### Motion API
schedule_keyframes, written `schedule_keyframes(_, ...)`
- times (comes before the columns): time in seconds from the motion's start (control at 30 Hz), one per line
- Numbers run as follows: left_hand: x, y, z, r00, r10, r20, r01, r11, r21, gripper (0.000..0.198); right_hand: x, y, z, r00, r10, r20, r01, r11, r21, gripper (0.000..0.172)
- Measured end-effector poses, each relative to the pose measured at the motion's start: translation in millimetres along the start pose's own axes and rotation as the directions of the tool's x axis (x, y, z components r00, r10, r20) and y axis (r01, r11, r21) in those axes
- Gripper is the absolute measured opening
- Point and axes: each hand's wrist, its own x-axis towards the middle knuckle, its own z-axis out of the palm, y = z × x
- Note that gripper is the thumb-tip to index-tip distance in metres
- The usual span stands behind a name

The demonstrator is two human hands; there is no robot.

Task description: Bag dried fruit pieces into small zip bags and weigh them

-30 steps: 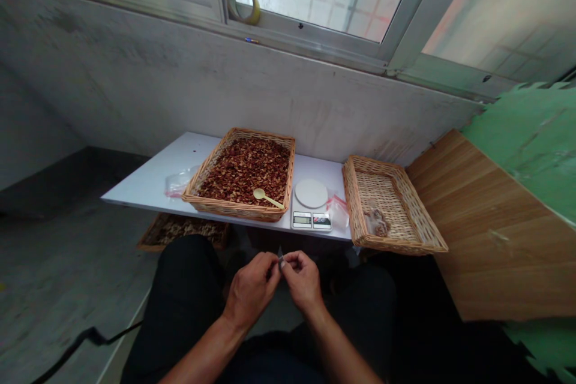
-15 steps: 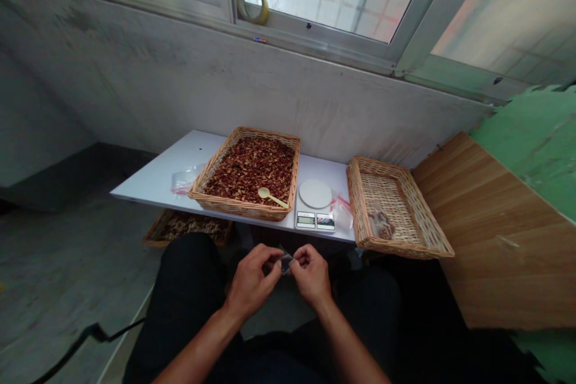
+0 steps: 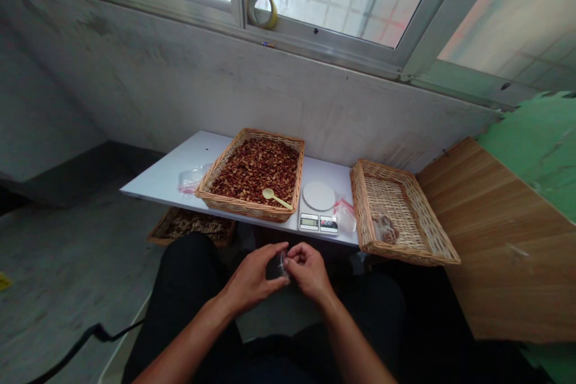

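Note:
My left hand and my right hand are close together above my lap in dark trousers. Between their fingers they pinch a small clear plastic packet, mostly hidden by the fingertips. Beyond the hands, on a white table, stands a wicker tray heaped with dried reddish-brown pieces, with a yellow plastic spoon lying on them. To its right is a digital kitchen scale with a round white plate. Neither hand touches these.
A second wicker tray at the table's right end holds a small bag of contents. Clear plastic bags lie on the table. A further basket sits below its front edge. A wooden board stands right.
The hands have shifted slightly and the packet has turned between the fingers. The whole scene has drifted a little right and down as my head moved.

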Motion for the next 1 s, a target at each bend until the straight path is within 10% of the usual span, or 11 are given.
schedule_keyframes(0.63,39,-6,-62.4,0.964,0.089,-0.252,-0.057,0.990,0.132,0.038,51,-60,8,0.979,-0.195,0.063,0.203,0.963,-0.177,0.017)
schedule_keyframes(0.83,64,-23,-108.3,0.893,0.004,-0.450,0.022,0.998,0.053,0.045,87,-94,8,0.840,-0.543,-0.010,0.322,0.514,-0.795,0.019)
schedule_keyframes(1.0,87,-41,-136.0,0.827,-0.021,-0.562,0.025,1.000,-0.001,0.051,109,-101,12,0.871,-0.458,0.176,0.285,0.179,-0.942,0.025)
